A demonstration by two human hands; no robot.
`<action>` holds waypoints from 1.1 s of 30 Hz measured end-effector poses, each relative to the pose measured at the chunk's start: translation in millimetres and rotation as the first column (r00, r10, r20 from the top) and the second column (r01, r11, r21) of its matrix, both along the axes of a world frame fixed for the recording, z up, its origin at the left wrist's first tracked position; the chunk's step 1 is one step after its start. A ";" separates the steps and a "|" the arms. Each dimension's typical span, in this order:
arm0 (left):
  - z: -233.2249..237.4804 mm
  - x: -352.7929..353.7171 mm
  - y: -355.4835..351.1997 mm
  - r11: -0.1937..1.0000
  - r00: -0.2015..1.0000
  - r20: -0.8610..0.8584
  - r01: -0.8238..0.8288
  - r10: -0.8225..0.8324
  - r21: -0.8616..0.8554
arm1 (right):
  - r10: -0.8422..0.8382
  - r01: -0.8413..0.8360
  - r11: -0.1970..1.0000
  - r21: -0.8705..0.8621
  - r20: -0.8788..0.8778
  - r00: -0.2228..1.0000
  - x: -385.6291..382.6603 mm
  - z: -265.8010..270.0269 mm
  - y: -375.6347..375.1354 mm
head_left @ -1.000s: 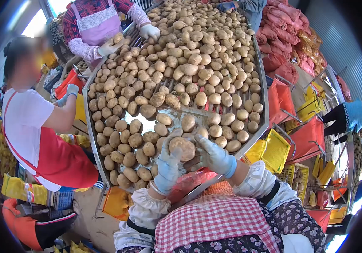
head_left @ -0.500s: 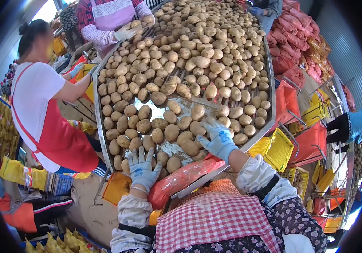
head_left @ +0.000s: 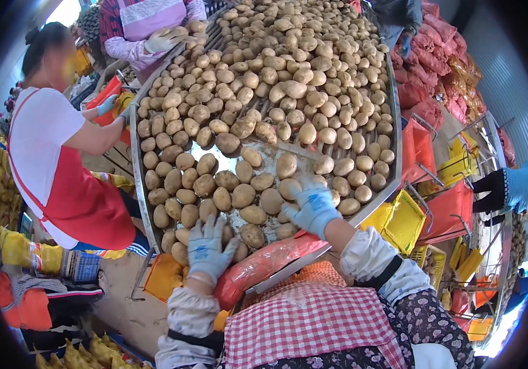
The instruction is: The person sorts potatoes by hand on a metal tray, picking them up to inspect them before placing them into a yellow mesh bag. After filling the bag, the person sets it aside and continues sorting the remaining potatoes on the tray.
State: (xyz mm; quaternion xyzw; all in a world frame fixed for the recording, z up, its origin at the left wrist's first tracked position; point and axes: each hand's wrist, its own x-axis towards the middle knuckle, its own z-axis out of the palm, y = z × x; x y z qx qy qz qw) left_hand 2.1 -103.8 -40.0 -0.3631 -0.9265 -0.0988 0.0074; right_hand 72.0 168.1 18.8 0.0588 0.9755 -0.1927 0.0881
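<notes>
Lowered since a second ago: both hands, off the big potato then lifted between them, down onto the heap. Far left of the red mesh sack (head_left: 264, 261), a co-worker (head_left: 67, 197) in a red apron, busy at the side rim; best to leave that side alone.

Just left of the sack, left hand (head_left: 205, 249): flat, palm down, fingers spread wide, resting on the heap of potatoes (head_left: 244, 195) at the near rim of the surface (head_left: 393, 132), closed on nothing. Just beyond the sack and a little to its right, right hand (head_left: 310, 206): also open, fingers fanned over one potato (head_left: 287, 186), touching but not wrapped round it. Further right of the sack, outside the rim, a yellow crate (head_left: 399, 218).

Probably best:
- Keep both palms light and roll rather than press, to spare the skins and to see every side.
- Take one potato at a time, curling fingers fully under before lifting, without dragging neighbours along.
- Hold the left hand as a fence against rolling toward the near rim.
- Mind the sack's mouth, hidden from here; cannot tell how open.
- Work outward from the sack, never across the co-worker's reach.
</notes>
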 end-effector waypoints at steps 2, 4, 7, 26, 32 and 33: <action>-3.3 -2.6 -21.3 0.996 0.976 0.202 -0.086 0.082 0.009 | -0.085 0.095 0.954 0.284 -0.046 0.995 4.9 1.7 8.3; 50.4 -12.2 0.9 0.941 0.867 0.408 -0.176 0.288 -0.290 | 0.025 -0.023 0.960 0.280 -0.002 1.000 12.1 3.0 -7.5; 49.0 -11.7 27.1 0.938 0.836 0.439 -0.240 0.330 -0.249 | 0.077 -0.064 0.895 -0.441 0.013 0.997 3.9 -0.3 -3.5; 66.7 -28.3 85.1 0.862 0.945 0.321 -0.111 -0.062 0.495 | -0.142 0.052 -0.256 -0.965 0.090 0.986 -30.4 1.5 49.5; 64.5 -1.6 138.6 0.559 0.816 0.427 -0.159 -0.389 0.814 | -0.177 -0.133 0.105 -0.986 -0.150 0.973 -2.8 35.7 27.3; 61.6 0.9 138.2 0.502 0.782 0.438 -0.188 -0.443 0.844 | -0.171 -0.156 0.130 -0.979 -0.177 0.969 0.1 51.8 21.2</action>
